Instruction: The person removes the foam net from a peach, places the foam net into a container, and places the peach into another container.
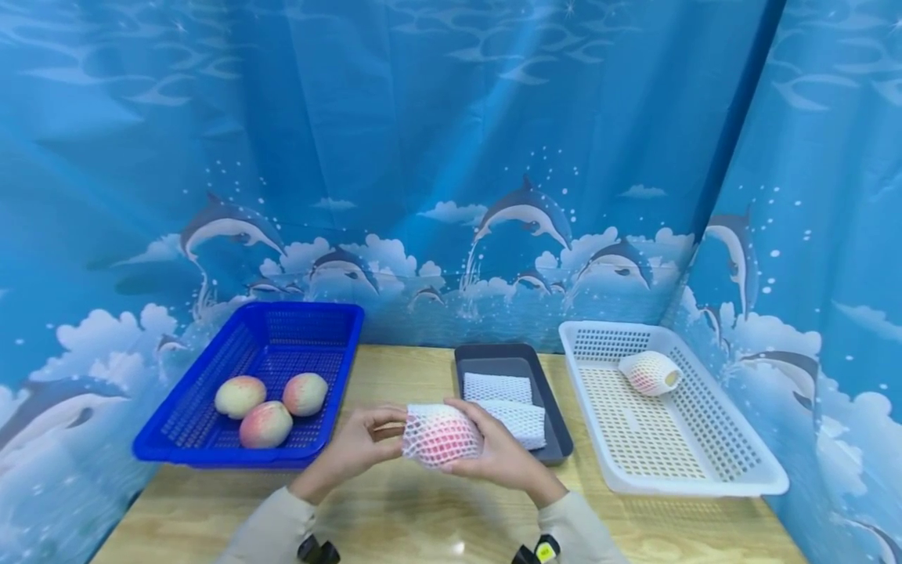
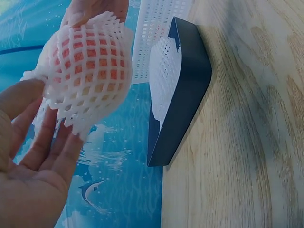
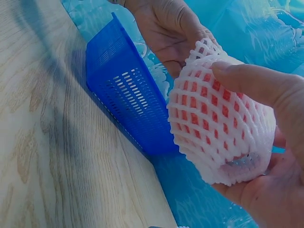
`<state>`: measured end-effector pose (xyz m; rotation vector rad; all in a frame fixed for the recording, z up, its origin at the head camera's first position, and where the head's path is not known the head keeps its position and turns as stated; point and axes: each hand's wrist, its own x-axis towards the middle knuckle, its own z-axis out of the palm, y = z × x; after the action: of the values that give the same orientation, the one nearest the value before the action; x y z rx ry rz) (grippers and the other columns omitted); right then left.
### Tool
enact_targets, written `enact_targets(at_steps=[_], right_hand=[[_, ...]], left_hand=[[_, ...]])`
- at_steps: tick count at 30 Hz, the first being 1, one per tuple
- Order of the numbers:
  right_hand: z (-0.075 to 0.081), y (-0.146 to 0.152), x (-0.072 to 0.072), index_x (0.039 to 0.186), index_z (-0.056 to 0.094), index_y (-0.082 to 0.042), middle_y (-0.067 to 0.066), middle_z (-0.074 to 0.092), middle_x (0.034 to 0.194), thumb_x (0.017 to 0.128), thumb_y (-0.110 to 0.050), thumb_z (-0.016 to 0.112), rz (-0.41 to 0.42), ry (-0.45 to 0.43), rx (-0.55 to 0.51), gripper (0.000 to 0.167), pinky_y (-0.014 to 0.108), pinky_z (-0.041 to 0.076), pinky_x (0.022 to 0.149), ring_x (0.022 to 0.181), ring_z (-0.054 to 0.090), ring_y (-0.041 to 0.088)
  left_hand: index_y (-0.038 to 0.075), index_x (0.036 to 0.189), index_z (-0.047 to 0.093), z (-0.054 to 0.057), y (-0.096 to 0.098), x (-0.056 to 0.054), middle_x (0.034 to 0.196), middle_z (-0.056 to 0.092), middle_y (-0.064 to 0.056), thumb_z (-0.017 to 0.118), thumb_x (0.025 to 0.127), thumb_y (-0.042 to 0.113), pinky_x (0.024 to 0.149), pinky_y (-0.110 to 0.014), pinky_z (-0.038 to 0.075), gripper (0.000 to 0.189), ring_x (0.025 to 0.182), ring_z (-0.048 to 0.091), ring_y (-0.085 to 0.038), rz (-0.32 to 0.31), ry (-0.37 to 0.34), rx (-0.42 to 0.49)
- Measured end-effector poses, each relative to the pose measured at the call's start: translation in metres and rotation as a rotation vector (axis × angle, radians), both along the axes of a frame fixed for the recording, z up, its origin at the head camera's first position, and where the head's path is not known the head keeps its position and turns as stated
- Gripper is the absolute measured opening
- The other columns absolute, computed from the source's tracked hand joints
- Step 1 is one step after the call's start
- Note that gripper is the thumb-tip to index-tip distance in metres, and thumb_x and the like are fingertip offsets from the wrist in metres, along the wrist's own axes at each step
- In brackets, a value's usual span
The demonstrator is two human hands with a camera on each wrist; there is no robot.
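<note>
Above the table in front of me is a peach (image 1: 451,440) inside a white foam net sleeve (image 2: 102,64), its pink skin showing through the mesh. My right hand (image 1: 503,454) grips the netted peach from the right, thumb on the near side in the right wrist view. On the other side, my left hand (image 1: 358,446) pinches the sleeve's loose end between thumb and fingers. Behind the hands, a dark grey tray (image 1: 557,431) holds flat white foam net sleeves (image 1: 499,387). Three bare peaches (image 1: 266,425) lie in a blue basket (image 1: 158,445) at the left.
At the right stands a white basket (image 1: 733,486) with one netted peach (image 1: 650,374) near its back. All the containers rest on a wooden table (image 1: 416,525). A blue dolphin-print curtain (image 1: 423,157) hangs behind and beside the table.
</note>
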<state>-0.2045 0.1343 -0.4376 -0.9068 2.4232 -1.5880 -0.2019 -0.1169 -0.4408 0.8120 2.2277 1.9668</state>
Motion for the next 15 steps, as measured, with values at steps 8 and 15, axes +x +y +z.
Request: enact_targets(at_steps=[8, 15], right_hand=[[-0.0013, 0.0013, 0.0008, 0.145, 0.037, -0.007, 0.018, 0.049, 0.135, 0.075, -0.011, 0.081, 0.036, -0.141, -0.107, 0.082, 0.027, 0.049, 0.093, 0.112, 0.054, 0.024], [-0.0063, 0.0016, 0.0013, 0.146, 0.036, -0.009, 0.020, 0.042, 0.141, 0.078, -0.006, 0.078, 0.082, -0.299, -0.262, 0.080, 0.033, 0.053, 0.092, 0.113, 0.057, 0.025]], left_hand=[[-0.018, 0.128, 0.046, -0.0018, 0.0021, 0.0022, 0.123, 0.053, -0.035, 0.069, 0.079, -0.005, 0.100, -0.042, 0.048, 0.056, 0.117, 0.050, -0.050, -0.033, -0.040, -0.012], [-0.018, 0.130, 0.043, -0.0044, 0.0062, 0.0038, 0.125, 0.050, -0.036, 0.069, 0.074, -0.008, 0.099, -0.040, 0.048, 0.062, 0.119, 0.046, -0.051, -0.029, -0.046, 0.002]])
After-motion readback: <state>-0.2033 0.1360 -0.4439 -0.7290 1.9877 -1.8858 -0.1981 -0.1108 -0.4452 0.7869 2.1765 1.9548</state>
